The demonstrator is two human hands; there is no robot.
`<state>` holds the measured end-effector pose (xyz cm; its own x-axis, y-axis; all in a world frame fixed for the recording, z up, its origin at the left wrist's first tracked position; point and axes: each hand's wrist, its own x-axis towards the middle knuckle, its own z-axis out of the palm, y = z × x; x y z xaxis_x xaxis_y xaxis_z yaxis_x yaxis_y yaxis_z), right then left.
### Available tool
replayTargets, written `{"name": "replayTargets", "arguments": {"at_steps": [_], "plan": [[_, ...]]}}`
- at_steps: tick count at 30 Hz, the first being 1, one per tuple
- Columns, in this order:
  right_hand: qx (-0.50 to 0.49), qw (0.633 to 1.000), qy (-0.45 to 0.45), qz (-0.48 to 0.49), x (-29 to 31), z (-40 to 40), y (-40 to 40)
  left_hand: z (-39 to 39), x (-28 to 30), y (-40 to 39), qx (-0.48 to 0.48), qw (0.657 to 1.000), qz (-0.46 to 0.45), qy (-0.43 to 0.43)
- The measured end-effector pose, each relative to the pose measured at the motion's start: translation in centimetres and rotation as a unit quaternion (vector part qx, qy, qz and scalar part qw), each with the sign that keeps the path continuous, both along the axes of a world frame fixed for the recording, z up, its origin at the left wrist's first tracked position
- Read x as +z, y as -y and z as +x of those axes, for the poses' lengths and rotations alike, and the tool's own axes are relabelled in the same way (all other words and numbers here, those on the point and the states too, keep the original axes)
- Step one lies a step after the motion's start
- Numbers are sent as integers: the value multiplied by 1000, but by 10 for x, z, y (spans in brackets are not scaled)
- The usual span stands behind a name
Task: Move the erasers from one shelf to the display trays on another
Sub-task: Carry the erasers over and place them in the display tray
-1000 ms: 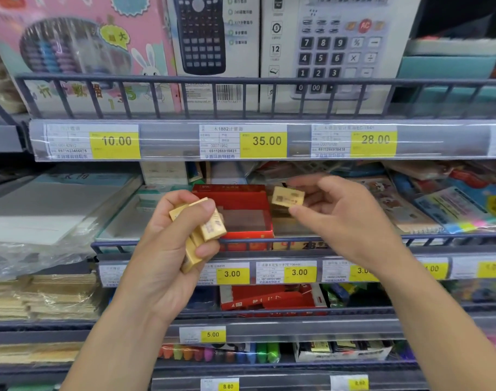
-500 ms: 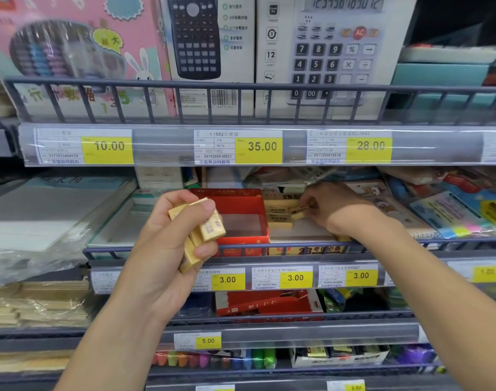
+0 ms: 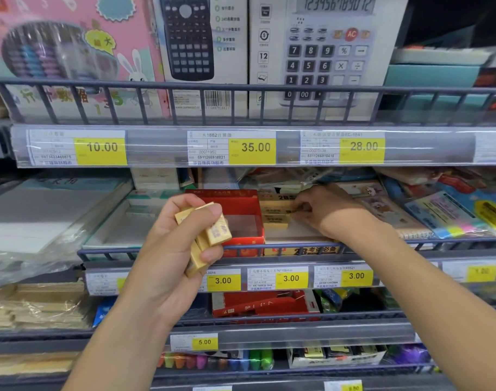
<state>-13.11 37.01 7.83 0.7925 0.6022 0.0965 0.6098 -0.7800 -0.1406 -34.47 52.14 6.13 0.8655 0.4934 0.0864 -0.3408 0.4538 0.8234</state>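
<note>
Erasers (image 3: pixel 210 230) in yellow wrappers fill your left hand (image 3: pixel 170 249), which is held in front of the red display tray (image 3: pixel 241 218); your thumb and fingers are curled tight around the small bundle. To the right of the red tray stands a yellow display tray (image 3: pixel 297 251), and a few more erasers (image 3: pixel 275 218) already lie stacked at its left side, against the red tray's wall. Your right hand (image 3: pixel 328 210) reaches into this yellow tray, fingertips pinched narrow at the stack; whether they grip an eraser or only touch it, you cannot tell from here.

Both trays sit on a grey wire-fronted shelf (image 3: pixel 156 251) in a stationery shop. Below the red tray, the shelf edge carries yellow price labels reading 3.00 (image 3: pixel 291 278). Above the red tray, the next shelf holds a scientific calculator box (image 3: pixel 190 38) and a desk calculator box (image 3: pixel 325 52), with labels of 35.00 and 28.00 under them. To the left of the red tray lie flat packs wrapped in clear plastic (image 3: pixel 29 221). Further below the red tray, a lower shelf shows coloured highlighters (image 3: pixel 212 361).
</note>
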Motion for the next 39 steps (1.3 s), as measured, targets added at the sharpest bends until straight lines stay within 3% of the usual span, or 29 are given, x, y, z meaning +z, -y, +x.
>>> {"name": "replayTargets", "arguments": {"at_steps": [2, 4, 6, 8, 11, 17, 29, 32, 35, 39], "plan": [[-8, 999, 32, -15, 4, -11, 3, 1, -1, 2, -3, 1000, -1, -1], [21, 995, 76, 60, 7, -30, 9, 2, -1, 5, -7, 1000, -2, 1], [96, 966, -1, 240, 8, -58, 15, 3, 0, 7, -10, 1000, -3, 5], [190, 901, -146, 361, 9, -90, 14, 3, 0, 10, -11, 1000, 1, 12], [240, 847, -232, 413, 2, -121, 6, 4, -1, 14, -11, 1000, 12, 24], [212, 835, -178, 475, -5, -126, 1, 3, -1, 20, -13, 999, 10, 38], [249, 853, 4, 458, -12, -107, 13, -1, -6, 9, -30, 999, 19, 35], [171, 908, 47, 379, -6, -83, 28, -3, -7, 2, -4, 1000, 12, 19], [65, 960, 29, 269, 5, -49, 42, -4, -6, -2, 3, 1000, 10, 21], [26, 994, 41, 99, 10, -21, 42, -2, -1, -1, 5, 1000, 10, 20]]}}
